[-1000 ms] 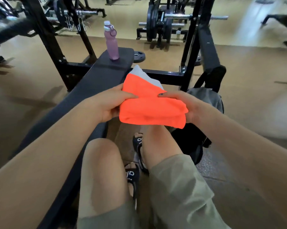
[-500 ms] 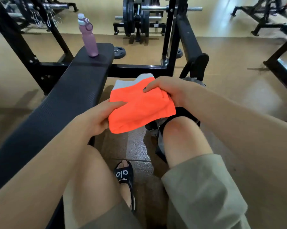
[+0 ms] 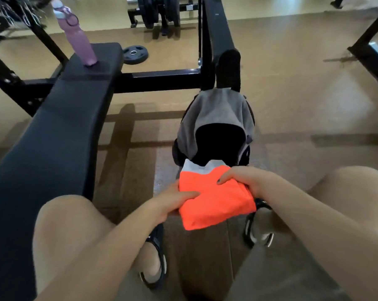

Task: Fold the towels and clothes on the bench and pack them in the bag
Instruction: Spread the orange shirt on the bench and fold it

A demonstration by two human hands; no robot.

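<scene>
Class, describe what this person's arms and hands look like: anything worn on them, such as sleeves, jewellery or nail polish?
Both forearms are bare: no sleeves, watch or bracelets show. The right hand has dark polish on one visible fingernail. The left hand shows no rings; its nails are hard to make out. Lower down, the person wears light khaki shorts and black sandals.

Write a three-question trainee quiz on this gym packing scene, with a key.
1. True or false: the orange folded garment is already inside the bag.
2. Which hand grips the garment? A) only the left hand B) only the right hand C) both
3. Fill in: the purple water bottle stands on the ____.

Key:
1. False; it is held just in front of the bag's open mouth.
2. C
3. bench
</scene>
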